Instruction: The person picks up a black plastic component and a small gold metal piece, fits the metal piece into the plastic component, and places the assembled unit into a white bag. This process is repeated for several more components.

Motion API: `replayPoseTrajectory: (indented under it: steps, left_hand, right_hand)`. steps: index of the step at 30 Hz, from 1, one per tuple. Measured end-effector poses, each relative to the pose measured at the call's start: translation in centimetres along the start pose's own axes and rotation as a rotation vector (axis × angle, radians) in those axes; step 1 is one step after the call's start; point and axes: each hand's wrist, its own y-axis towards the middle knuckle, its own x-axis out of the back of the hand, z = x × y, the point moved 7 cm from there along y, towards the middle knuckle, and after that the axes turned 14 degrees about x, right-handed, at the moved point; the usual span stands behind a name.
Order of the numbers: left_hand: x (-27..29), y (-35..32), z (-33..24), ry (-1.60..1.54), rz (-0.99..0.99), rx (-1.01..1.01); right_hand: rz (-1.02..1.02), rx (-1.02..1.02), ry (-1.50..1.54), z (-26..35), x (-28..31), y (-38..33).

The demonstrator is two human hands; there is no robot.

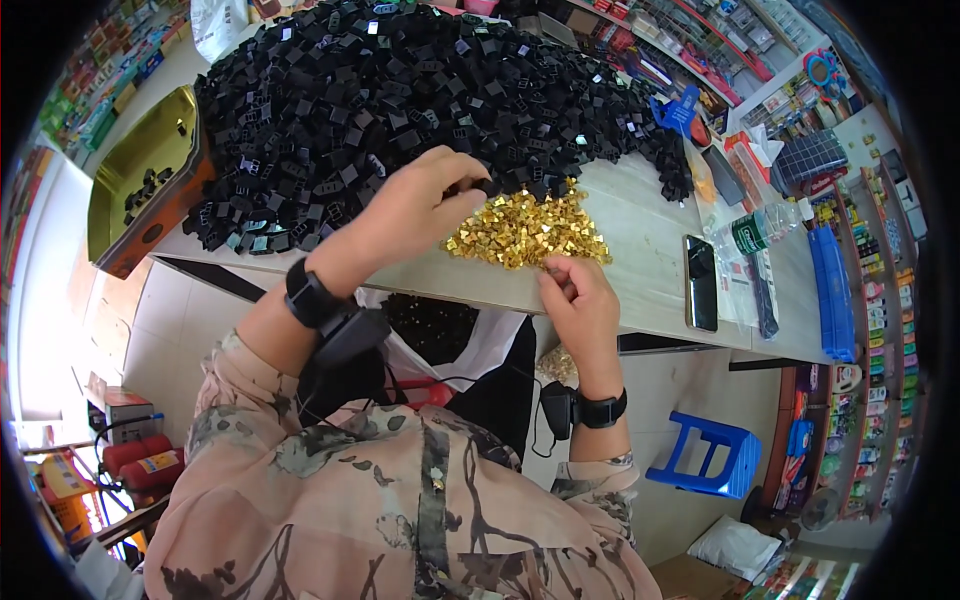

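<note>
A large heap of small black plastic pieces (400, 100) covers most of the table. In front of it lies a smaller pile of shiny gold-coloured metal pieces (525, 230). Reaching over the border between the two, my left hand (425, 200) is closed, with a small black plastic piece (487, 187) at its fingertips. My right hand (582, 300) rests at the near edge of the gold pile by the table edge. Its thumb and fingers are pinched together, and whatever they hold is too small or hidden to make out.
An open gold-lined box (150, 190) with a few black pieces stands at the left. On the right lie a phone (701, 284), a plastic bottle (765, 228) and a blue tray (832, 295). Below the table edge hangs a white bag (495, 335) of dark pieces; a blue stool (708, 455) stands right.
</note>
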Motion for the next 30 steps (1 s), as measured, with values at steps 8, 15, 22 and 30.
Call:
replayPoseTrajectory:
  steps: [8,15,22,30]
  left_hand:
    - [-7.1,-3.9,0.8,-0.797,0.398,0.490]
    - [-7.0,-3.9,0.3,-0.740,0.364,0.379]
    - [-6.7,-4.1,0.0,-0.658,0.300,0.262]
    - [-7.0,-4.0,0.6,-0.633,0.344,0.356]
  right_hand:
    - [-0.008,-0.078,0.130,-1.0,0.0,-0.5]
    - [-0.027,-0.162,0.089,-1.3,-0.1,-0.5]
    - [0.004,-0.100,-0.042,-1.1,0.0,-0.2]
    - [-0.163,-0.301,0.433,-2.3,-0.2,-1.0]
